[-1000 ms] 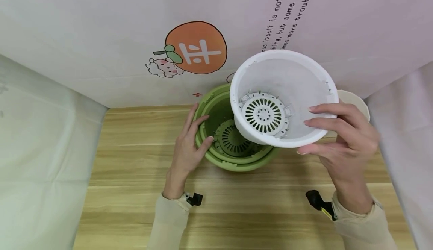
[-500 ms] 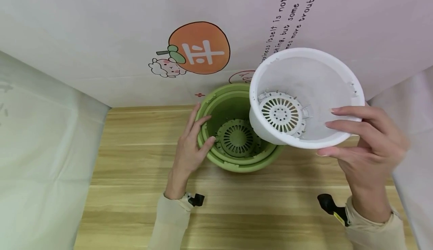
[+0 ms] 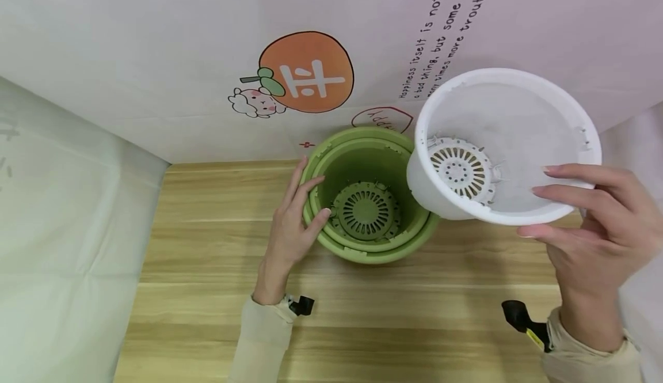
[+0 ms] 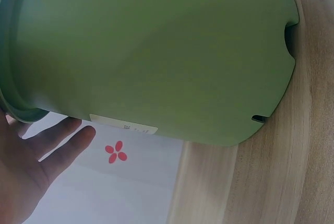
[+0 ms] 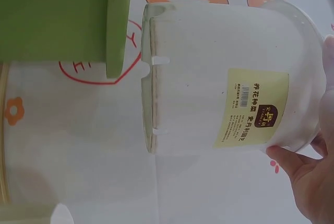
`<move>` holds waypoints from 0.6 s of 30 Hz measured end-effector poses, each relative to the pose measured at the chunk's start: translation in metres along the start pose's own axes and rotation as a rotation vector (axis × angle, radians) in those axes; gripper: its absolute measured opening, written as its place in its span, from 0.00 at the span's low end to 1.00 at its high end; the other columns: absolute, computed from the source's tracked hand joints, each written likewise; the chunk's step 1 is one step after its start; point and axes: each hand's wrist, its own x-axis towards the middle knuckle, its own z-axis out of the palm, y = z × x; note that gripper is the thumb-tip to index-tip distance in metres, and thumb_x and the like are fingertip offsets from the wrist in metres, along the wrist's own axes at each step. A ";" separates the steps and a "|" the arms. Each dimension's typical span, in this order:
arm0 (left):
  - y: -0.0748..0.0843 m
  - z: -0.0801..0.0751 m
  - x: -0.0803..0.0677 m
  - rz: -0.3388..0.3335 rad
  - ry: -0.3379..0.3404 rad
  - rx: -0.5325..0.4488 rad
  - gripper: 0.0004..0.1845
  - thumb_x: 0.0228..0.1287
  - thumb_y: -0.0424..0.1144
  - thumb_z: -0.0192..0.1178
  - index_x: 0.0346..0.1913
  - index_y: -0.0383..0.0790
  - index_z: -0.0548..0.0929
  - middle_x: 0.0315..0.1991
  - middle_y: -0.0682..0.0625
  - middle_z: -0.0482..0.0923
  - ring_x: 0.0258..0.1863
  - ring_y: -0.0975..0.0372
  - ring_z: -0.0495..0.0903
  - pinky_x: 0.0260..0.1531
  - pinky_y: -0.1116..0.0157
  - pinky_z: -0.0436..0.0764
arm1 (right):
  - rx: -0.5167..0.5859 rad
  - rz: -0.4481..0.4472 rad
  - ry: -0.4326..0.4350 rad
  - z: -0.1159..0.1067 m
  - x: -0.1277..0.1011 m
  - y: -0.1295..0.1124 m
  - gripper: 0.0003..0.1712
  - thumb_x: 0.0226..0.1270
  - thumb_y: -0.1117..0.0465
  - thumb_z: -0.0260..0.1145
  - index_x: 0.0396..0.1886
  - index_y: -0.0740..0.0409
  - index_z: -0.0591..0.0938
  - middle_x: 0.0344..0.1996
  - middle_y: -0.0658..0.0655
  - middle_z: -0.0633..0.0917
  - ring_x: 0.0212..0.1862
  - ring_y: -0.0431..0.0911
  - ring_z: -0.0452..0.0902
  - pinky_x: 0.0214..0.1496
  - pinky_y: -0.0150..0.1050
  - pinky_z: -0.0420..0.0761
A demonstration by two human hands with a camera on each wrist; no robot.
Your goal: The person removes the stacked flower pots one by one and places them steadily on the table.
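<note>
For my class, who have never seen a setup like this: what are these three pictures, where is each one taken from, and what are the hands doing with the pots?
There is no machine here: a person works with two bare hands and wears three cameras. The wide picture comes from a camera on the head, looking down at a wooden table. The other two come from cameras strapped to the wrists, so they show the pots from very close and tipped sideways.

On the table stands a green pot with a slotted disc in its bottom; it looks like two green pots nested. The left hand rests against its rim, fingers fairly straight.

The right hand holds a white pot by its rim, lifted off the table and tilted, to the right of the green pot. The right wrist view shows a printed label on the white pot's side.
</note>
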 end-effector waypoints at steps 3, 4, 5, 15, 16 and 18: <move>0.000 0.000 0.000 -0.005 0.000 -0.005 0.40 0.69 0.72 0.41 0.68 0.45 0.73 0.80 0.56 0.45 0.72 0.55 0.63 0.15 0.68 0.73 | 0.037 0.031 -0.002 -0.002 0.001 -0.003 0.39 0.09 0.43 0.86 0.10 0.75 0.81 0.24 0.66 0.86 0.33 0.46 0.82 0.41 0.25 0.73; 0.000 0.000 0.000 -0.006 -0.001 -0.006 0.40 0.69 0.72 0.41 0.68 0.45 0.73 0.80 0.56 0.45 0.71 0.54 0.64 0.15 0.68 0.72 | 0.054 0.042 -0.002 -0.001 0.001 -0.004 0.38 0.09 0.44 0.86 0.10 0.75 0.81 0.24 0.66 0.85 0.34 0.46 0.82 0.42 0.26 0.75; 0.000 0.000 0.000 -0.007 -0.001 -0.008 0.40 0.69 0.72 0.41 0.68 0.45 0.73 0.80 0.56 0.45 0.71 0.54 0.65 0.14 0.68 0.72 | 0.068 0.054 0.000 -0.001 0.001 -0.005 0.38 0.10 0.45 0.86 0.10 0.75 0.81 0.24 0.66 0.85 0.35 0.47 0.81 0.44 0.28 0.78; -0.001 0.001 0.000 0.009 0.012 -0.013 0.40 0.69 0.72 0.41 0.67 0.44 0.73 0.80 0.55 0.46 0.69 0.53 0.68 0.14 0.68 0.71 | 0.081 0.097 -0.027 -0.013 0.003 -0.003 0.37 0.11 0.49 0.87 0.12 0.77 0.80 0.27 0.66 0.84 0.39 0.49 0.80 0.49 0.31 0.79; -0.001 0.001 0.000 0.011 0.014 -0.013 0.40 0.69 0.72 0.42 0.67 0.43 0.73 0.80 0.54 0.46 0.69 0.53 0.68 0.13 0.68 0.71 | 0.063 0.105 -0.037 -0.017 0.004 -0.003 0.38 0.11 0.48 0.87 0.13 0.77 0.80 0.27 0.66 0.85 0.40 0.49 0.80 0.49 0.31 0.78; -0.001 0.002 0.000 0.014 0.017 -0.011 0.40 0.69 0.71 0.42 0.67 0.43 0.74 0.80 0.54 0.46 0.70 0.53 0.66 0.14 0.68 0.71 | 0.008 0.118 -0.060 -0.024 0.004 -0.002 0.38 0.12 0.46 0.87 0.13 0.76 0.81 0.28 0.64 0.86 0.41 0.47 0.80 0.50 0.30 0.76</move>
